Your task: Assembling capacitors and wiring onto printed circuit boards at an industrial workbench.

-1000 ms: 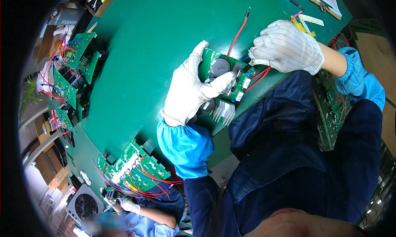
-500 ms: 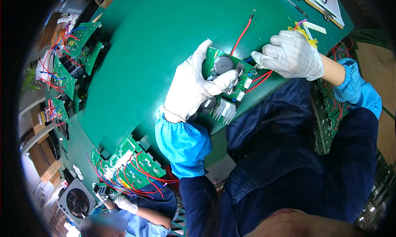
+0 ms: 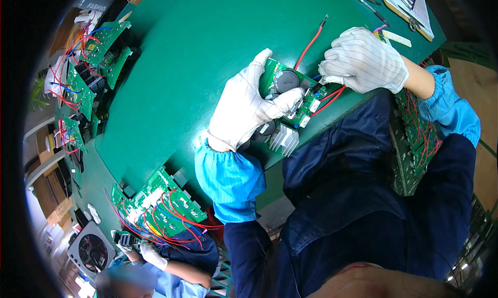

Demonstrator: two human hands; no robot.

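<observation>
My left hand (image 3: 244, 108), in a white striped glove, grips a green circuit board (image 3: 268, 76) near the table's front edge. Its thumb lies across the components and its fingers go round the far left side. The board carries round dark capacitors (image 3: 286, 80) and a finned silver heat sink (image 3: 284, 140). A red wire (image 3: 309, 45) with a bare metal end sticks out from its far side, and more red wires (image 3: 330, 99) run off to the right. My right hand (image 3: 363, 60), gloved alike, is closed at the board's right edge; its fingertips pinch something too hidden to name.
Several wired circuit boards (image 3: 82, 93) stand along the left, and more lie on a stack (image 3: 174, 207) at lower left, beside a co-worker's gloved hands (image 3: 154, 255). A fan (image 3: 92, 251) is beyond. Far right are a clipboard (image 3: 410, 7) and a pen (image 3: 369, 6). Wired boards (image 3: 415, 127) sit right of my lap.
My right hand has moved slightly up and left, its back turned more upward, covering most of the yellow piece behind it. The board and my left hand have shifted slightly right.
</observation>
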